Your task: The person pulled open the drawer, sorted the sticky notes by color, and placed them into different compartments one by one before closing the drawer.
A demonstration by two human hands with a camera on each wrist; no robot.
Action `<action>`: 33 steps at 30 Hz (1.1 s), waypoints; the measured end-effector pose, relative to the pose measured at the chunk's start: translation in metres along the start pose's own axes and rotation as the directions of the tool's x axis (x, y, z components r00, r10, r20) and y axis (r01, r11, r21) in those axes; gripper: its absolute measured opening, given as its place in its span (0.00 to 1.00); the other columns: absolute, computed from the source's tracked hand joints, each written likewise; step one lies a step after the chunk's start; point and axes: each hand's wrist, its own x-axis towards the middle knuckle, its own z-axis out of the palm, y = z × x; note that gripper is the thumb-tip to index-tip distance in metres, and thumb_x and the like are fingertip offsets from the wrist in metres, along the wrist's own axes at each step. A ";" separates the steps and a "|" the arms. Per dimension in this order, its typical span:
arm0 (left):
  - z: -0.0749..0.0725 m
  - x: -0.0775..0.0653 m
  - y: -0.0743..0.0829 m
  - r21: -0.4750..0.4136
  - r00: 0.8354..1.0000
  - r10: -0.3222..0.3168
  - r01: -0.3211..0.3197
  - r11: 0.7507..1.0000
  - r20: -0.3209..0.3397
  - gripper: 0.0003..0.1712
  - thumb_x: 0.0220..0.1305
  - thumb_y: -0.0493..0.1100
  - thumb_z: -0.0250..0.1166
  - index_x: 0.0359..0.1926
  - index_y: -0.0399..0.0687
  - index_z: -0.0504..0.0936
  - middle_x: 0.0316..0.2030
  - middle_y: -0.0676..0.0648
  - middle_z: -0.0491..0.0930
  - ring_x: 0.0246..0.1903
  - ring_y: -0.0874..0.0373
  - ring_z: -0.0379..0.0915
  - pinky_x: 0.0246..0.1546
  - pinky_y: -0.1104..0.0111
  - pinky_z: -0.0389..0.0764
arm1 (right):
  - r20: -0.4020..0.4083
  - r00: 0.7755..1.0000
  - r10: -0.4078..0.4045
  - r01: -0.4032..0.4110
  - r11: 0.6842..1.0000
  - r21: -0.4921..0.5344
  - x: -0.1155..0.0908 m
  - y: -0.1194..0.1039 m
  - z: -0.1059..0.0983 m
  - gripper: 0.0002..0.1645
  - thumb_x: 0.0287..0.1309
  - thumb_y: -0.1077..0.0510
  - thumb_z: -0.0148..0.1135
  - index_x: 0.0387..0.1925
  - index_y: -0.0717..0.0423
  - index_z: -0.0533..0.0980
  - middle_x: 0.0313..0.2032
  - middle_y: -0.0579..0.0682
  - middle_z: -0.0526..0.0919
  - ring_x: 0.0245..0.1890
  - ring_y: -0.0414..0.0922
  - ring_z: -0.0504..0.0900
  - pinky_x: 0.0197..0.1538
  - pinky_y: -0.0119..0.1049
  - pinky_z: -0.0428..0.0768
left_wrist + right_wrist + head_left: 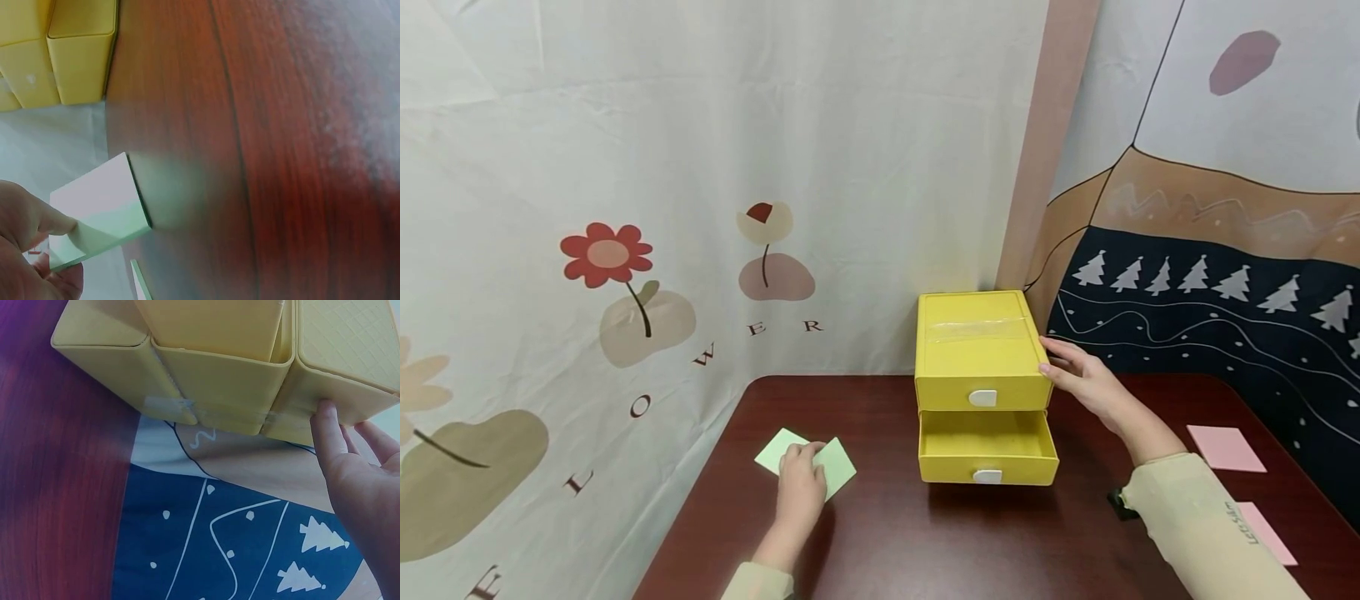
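My left hand pinches a light green sticky-note pad between thumb and fingers, tilted up over the table. A second light green pad lies just beyond the hand, and only its edge shows in the left wrist view. My right hand rests its extended fingertips against the right side of a yellow drawer box. The lower drawer of that box is pulled out, and its inside shows bare. Above it, the upper drawer is closed.
Two pink pads, a farther one and a nearer one partly behind the right sleeve, lie at the table's right. A small dark object peeks out beside that sleeve. Printed curtains hang behind the dark red-brown table.
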 end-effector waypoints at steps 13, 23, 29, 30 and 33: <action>0.002 -0.004 0.009 0.126 0.983 0.171 -0.163 0.979 -0.059 0.15 0.46 0.29 0.68 0.32 0.53 0.84 0.30 0.53 0.77 0.33 0.54 0.74 0.29 0.59 0.78 | -0.005 1.000 0.008 -0.008 1.000 -0.006 0.000 -0.001 0.000 0.41 0.67 0.45 0.51 0.73 0.56 0.50 0.73 0.62 0.45 0.69 0.65 0.55 0.65 0.62 0.58; 0.001 -0.006 0.017 0.172 0.883 0.413 -0.382 0.908 -0.223 0.13 0.44 0.32 0.73 0.30 0.54 0.86 0.28 0.55 0.75 0.31 0.57 0.72 0.22 0.66 0.76 | -0.012 1.000 0.011 -0.011 1.000 -0.016 -0.002 -0.001 0.001 0.41 0.66 0.44 0.51 0.73 0.53 0.49 0.73 0.62 0.45 0.68 0.64 0.57 0.65 0.62 0.58; 0.002 -0.003 0.020 0.179 0.768 0.552 -0.523 0.833 -0.325 0.14 0.42 0.29 0.70 0.29 0.52 0.87 0.29 0.53 0.75 0.30 0.57 0.71 0.20 0.67 0.75 | -0.014 1.000 0.015 -0.016 1.000 -0.022 -0.002 -0.001 0.001 0.41 0.66 0.44 0.52 0.73 0.53 0.50 0.73 0.62 0.45 0.68 0.64 0.57 0.64 0.62 0.59; 0.002 -0.003 0.021 0.176 0.753 0.566 -0.540 0.823 -0.335 0.14 0.42 0.29 0.70 0.30 0.52 0.87 0.29 0.53 0.75 0.30 0.57 0.72 0.20 0.66 0.75 | -0.013 1.000 0.017 -0.017 1.000 -0.023 -0.002 -0.002 0.001 0.42 0.66 0.44 0.52 0.73 0.53 0.49 0.73 0.62 0.45 0.68 0.64 0.57 0.64 0.63 0.59; 0.001 -0.002 0.022 0.169 0.712 0.604 -0.587 0.792 -0.358 0.16 0.43 0.27 0.67 0.31 0.51 0.87 0.30 0.51 0.75 0.31 0.56 0.72 0.22 0.65 0.76 | -0.012 1.000 0.021 -0.021 1.000 -0.022 -0.002 -0.002 0.001 0.42 0.66 0.43 0.52 0.73 0.53 0.49 0.73 0.62 0.45 0.68 0.64 0.57 0.64 0.63 0.58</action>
